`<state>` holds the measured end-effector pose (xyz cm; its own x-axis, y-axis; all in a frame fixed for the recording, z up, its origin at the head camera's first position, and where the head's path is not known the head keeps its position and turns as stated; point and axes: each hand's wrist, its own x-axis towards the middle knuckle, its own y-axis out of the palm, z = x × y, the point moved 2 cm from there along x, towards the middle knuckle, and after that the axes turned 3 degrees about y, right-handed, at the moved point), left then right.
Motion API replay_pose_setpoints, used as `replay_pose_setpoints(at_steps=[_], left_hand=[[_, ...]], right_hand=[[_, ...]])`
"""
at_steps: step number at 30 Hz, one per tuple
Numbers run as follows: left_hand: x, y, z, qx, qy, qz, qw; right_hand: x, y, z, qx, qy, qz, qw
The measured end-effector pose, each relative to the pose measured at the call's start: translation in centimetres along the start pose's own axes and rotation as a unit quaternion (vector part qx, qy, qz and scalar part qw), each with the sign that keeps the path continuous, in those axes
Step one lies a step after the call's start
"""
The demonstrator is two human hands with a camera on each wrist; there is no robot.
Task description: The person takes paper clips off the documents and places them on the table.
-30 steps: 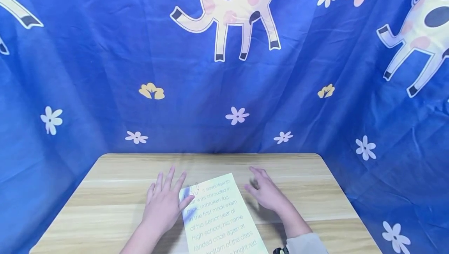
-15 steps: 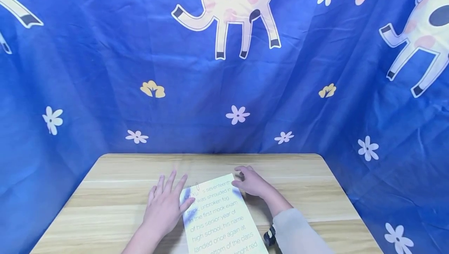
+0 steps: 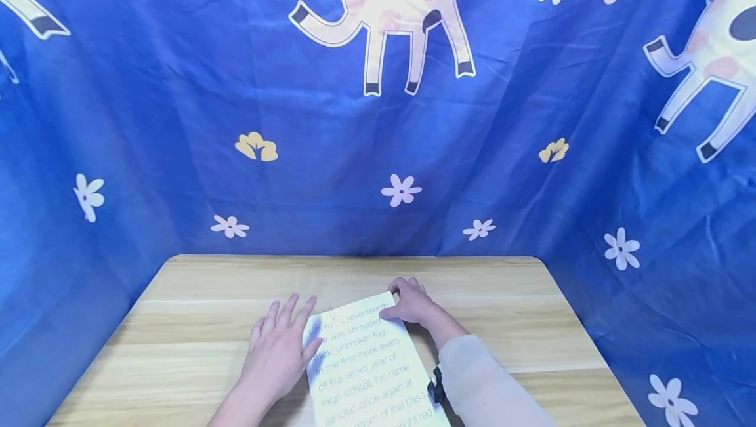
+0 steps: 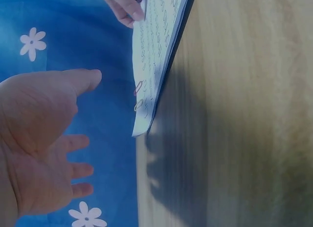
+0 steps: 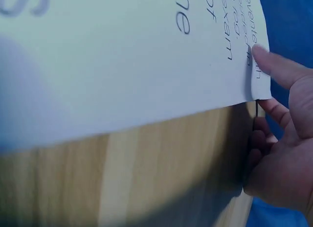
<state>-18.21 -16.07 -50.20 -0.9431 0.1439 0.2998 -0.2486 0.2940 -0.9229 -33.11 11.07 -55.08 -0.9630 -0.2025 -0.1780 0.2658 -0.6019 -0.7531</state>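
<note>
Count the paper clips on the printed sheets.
2. Both small metal paper clips sit side by side on the top edge of the pale printed paper sheets, near the corner beside the left hand. Others may be hidden elsewhere.

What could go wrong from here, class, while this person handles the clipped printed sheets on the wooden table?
1. The right hand pinches only the far right corner of the sheets, thumb on top; lifting from one corner could crease or tear them.
2. Two paper clips bind the opposite corner, so pulling sheets apart may strain or rip the paper there.
3. The left hand hovers open, fingers spread, beside the stack, so it may slide across the table.
</note>
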Motion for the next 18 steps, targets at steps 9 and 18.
replay_pose_setpoints(at_steps=[9, 18], left_hand=[[-0.2, 0.3, 0.5, -0.009, 0.003, -0.004, 1.0], [-0.1, 0.4, 1.2, -0.027, -0.01, 0.013, 0.9995]], right_hand=[[-0.9, 0.9, 1.7, -0.009, 0.002, -0.013, 1.0], [-1.6, 0.9, 2.6, 0.037, 0.026, -0.017, 0.999]])
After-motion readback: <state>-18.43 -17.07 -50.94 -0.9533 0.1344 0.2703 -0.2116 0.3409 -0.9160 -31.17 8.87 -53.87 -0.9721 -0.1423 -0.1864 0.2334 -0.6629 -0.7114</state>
